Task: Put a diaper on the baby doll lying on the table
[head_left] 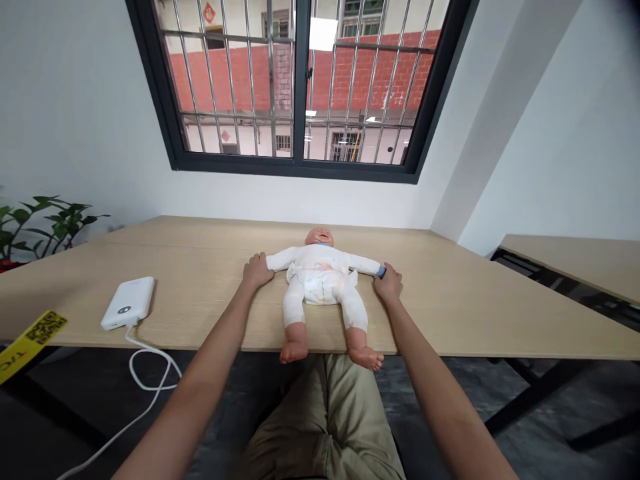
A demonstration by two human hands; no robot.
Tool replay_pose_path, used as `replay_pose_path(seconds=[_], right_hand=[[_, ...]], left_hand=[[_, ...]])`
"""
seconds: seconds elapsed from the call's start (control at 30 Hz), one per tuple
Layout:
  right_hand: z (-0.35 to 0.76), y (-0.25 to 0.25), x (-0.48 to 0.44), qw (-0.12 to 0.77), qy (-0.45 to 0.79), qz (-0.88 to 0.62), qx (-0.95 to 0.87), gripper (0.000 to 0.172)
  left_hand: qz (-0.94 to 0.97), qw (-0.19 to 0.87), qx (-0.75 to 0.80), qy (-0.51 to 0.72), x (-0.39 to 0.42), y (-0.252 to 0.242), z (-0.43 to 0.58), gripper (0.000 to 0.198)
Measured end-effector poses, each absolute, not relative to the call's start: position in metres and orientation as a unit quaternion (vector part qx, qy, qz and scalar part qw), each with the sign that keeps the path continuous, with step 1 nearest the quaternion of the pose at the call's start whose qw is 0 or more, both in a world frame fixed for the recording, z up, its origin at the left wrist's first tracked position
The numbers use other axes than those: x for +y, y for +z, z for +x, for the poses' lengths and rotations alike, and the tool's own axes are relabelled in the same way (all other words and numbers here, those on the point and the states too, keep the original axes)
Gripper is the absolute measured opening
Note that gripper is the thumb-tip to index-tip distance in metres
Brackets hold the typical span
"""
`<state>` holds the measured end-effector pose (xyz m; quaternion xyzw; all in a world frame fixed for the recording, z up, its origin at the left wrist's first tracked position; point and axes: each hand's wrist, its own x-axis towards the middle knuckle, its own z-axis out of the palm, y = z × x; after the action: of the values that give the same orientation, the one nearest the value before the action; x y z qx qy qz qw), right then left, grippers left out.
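- A baby doll (pixel 323 263) lies on its back at the middle of the tabletop (pixel 465 307), head to the far side, legs toward the near edge, both feet reaching over that edge.
- It wears a white outfit and a white diaper (pixel 323 288); its arms stretch out to left and right.
- The left hand (pixel 258 270) is closed on the end of the doll's sleeve on the left; the fingers are too small to make out singly.
- The right hand (pixel 389 283) is closed at the blue cuff (pixel 381 271) of the doll's sleeve on the right.
- On the left of the tabletop, well apart from the doll, lies a white power bank (pixel 129 302); its white cable (pixel 150 389) loops down over the near edge.
- At the far left is a green potted plant (pixel 60 223); nearer, a yellow tag (pixel 33 343) with a printed code.
- Beyond the tabletop, a dark-framed window (pixel 300 167) with metal bars is set in the white wall (pixel 80 107).
- On the right stands another table (pixel 580 263).
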<state>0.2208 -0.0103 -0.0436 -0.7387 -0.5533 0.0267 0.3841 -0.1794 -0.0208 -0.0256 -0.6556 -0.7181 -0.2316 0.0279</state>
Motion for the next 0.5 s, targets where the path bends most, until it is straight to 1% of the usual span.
replay_pose_path(seconds=[0.1,0.17,0.3,0.5], right_hand=[[0.226,-0.045,-0.008,0.394,0.030,-0.733,-0.554,0.058],[0.226,-0.045,-0.008,0.409,0.032,-0.727,-0.551,0.056],[0.223,-0.044,-0.009,0.432,0.029,-0.734,-0.524,0.049],[0.224,-0.039,-0.007,0.468,0.060,-0.754,-0.456,0.043]], left_hand=[[-0.665,-0.010,-0.690,-0.286,-0.021,-0.027,-0.192,0.036],[-0.638,-0.064,-0.685,-0.345,-0.019,-0.028,-0.196,0.036],[-0.562,-0.162,-0.684,-0.435,-0.014,-0.026,-0.198,0.025],[-0.540,-0.183,-0.691,-0.444,-0.012,-0.028,-0.204,0.038]])
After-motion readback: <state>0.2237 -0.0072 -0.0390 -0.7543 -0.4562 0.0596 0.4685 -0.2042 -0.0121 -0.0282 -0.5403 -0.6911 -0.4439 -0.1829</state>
